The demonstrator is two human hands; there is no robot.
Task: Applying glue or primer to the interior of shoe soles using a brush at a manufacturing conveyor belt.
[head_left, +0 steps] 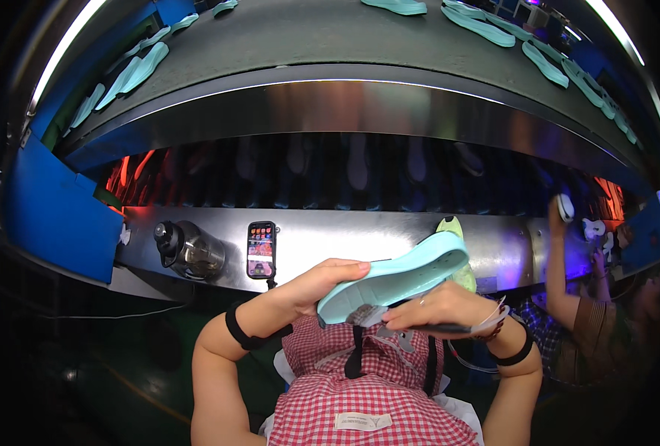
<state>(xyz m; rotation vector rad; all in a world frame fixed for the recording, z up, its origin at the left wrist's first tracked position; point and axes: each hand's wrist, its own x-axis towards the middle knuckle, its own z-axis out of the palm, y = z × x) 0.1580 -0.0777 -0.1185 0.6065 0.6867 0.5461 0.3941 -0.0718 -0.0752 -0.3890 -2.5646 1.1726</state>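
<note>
A turquoise shoe sole (397, 279) is held up in front of my apron, its hollow inner side facing me. My left hand (319, 286) grips it at the left end, with the thumb along its upper rim. In my right hand (443, 308) is a brush with a dark handle, and its greyish bristles (364, 315) touch the sole's lower rim near the left end. Behind the sole's right end, a yellow-green item (451, 225) lies on the metal ledge, partly hidden.
On the metal ledge (330, 238) stand a dark clear bottle (189, 250) and a phone (261, 250) with a lit screen. Beyond a dark slot holding several soles, a grey conveyor belt (300, 41) carries more turquoise soles (486, 30). A co-worker's arm (560, 267) reaches in at right.
</note>
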